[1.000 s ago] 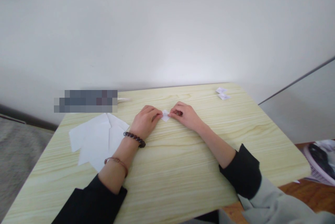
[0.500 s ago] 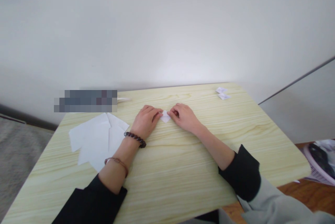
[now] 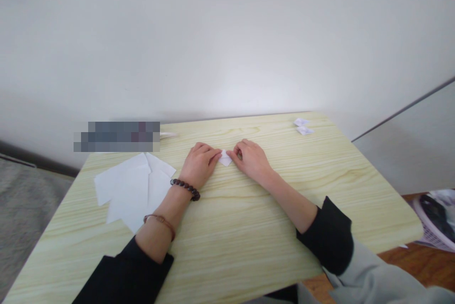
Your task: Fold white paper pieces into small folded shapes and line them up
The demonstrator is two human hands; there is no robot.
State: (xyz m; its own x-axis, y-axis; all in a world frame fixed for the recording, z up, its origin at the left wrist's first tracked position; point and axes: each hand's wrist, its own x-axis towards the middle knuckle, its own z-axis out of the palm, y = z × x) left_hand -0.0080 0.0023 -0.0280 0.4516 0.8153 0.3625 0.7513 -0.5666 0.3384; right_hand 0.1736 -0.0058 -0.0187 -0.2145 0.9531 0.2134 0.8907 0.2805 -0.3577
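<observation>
A small folded piece of white paper (image 3: 225,159) lies on the wood-grain table (image 3: 227,228), its near point towards me. My left hand (image 3: 201,163) pinches its left side between thumb and fingers. On the right side, my right hand (image 3: 250,157) grips the paper with thumb and forefinger, the other fingers curled. Both hands rest low at the tabletop, and the fingertips cover the paper's side corners. Left of my left wrist, several loose sheets of white paper (image 3: 128,195) overlap on the table.
Two folded white paper pieces (image 3: 303,127) sit at the table's back right. A blurred-out dark item (image 3: 119,137) lies at the back left. The wall (image 3: 227,48) rises behind the table. Beyond its right edge stands a pink basket (image 3: 432,226) with things in it.
My fingers have shifted very slightly at the paper's sides, both hands still pinching it. The other things have stayed in place.
</observation>
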